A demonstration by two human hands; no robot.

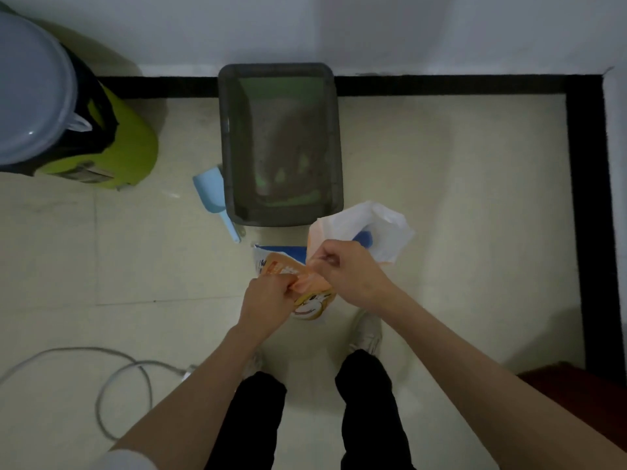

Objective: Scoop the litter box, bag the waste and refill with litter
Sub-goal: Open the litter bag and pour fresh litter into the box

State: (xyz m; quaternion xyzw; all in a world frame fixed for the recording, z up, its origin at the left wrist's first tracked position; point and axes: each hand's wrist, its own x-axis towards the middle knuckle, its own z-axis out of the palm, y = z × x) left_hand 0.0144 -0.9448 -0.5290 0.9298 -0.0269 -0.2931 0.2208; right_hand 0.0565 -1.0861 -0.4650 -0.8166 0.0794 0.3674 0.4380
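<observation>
Standing on tiled floor [441, 205], person works at litter bag [312, 300] top, between feet and litter box [280, 144]. Left hand [268, 300] and right hand [346, 269] both pinch orange bag mouth, pulling apart. Judged step: opening bag for refill; next calls for lift and pour. Litter box at wall edge holds thin litter, bare base showing. White waste bag [383, 228] beside box, contents unclear. Blue scoop [217, 201] against box left side.

Dim light is falling on a pale tiled floor [441, 198], black skirting [458, 84] is running along the white wall [373, 28], a cable [112, 385] is curling near left.
</observation>
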